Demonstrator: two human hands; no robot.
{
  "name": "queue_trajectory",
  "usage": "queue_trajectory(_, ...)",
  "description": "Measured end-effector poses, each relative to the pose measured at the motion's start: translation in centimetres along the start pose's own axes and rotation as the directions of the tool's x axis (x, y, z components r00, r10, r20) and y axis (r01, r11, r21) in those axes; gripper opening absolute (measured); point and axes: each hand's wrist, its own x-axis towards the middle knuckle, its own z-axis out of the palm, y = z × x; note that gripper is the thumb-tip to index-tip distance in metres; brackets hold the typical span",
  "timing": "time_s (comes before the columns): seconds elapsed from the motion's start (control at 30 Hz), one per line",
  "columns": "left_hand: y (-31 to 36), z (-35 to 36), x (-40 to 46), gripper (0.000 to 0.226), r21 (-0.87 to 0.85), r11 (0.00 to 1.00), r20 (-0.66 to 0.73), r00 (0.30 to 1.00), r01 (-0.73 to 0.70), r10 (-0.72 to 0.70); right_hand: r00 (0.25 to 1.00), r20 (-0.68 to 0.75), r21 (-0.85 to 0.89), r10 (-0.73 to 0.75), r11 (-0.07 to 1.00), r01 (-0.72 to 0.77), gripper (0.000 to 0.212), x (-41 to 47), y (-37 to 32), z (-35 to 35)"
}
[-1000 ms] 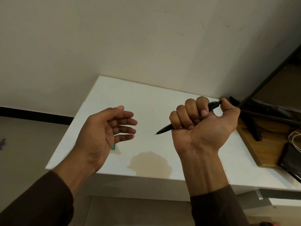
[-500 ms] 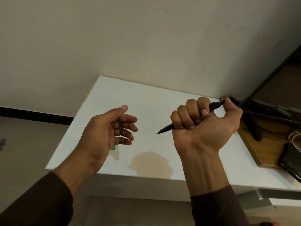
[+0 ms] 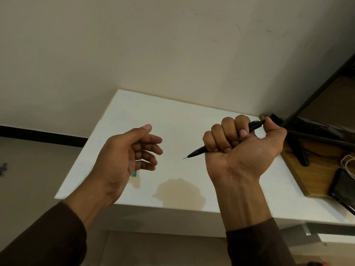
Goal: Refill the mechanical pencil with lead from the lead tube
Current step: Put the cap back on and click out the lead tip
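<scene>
— Right hand?
— Closed in a fist around the pencil, palm toward the camera, thumb pressed on the rear end. Held above the counter. Tip pointed left and slightly down, a short thin point showing at the end.

— Left hand?
— Open and empty, fingers loosely curled, palm turned toward the pencil. Well apart from the tip. Raised over the counter's left half.

— Lead tube?
— Not identified with certainty. Small teal item noted on the counter just under the left hand, mostly hidden by it; could not tell what it was.

— Counter surface?
— White, with a tan stain near the front edge, between the two forearms.

— Surroundings?
— Wooden board at the right, carrying a dark phone and a white cable. Dark sleeves on both forearms.
</scene>
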Motion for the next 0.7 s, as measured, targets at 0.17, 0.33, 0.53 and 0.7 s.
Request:
queue_trajectory(0.17, 0.11, 0.07, -0.07, 0.045, -0.01, 1.0, 0.003, 1.0, 0.004, -0.004, 1.0, -0.007, 0.003, -0.003, 1.0, 0.003, 0.052, -0.06, -0.01, -0.01)
queue_trajectory(0.33, 0.11, 0.1, -0.14, 0.049, -0.017, 1.0, 0.008, 1.0, 0.001, 0.0, 1.0, -0.002, 0.001, 0.0, 1.0, 0.0, 0.051, -0.05, -0.01, -0.05)
queue_trajectory(0.53, 0.11, 0.03, -0.13, 0.043, -0.009, 1.0, 0.01, 1.0, 0.0, 0.0, 1.0, -0.003, -0.005, 0.004, 1.0, -0.004, 0.051, -0.02, 0.08, -0.04)
queue_trajectory(0.7, 0.06, -0.05, -0.14, 0.04, -0.002, 1.0, 0.016, 1.0, 0.007, -0.007, 1.0, -0.016, 0.0, 0.004, 1.0, -0.004, 0.051, -0.07, 0.03, 0.05)
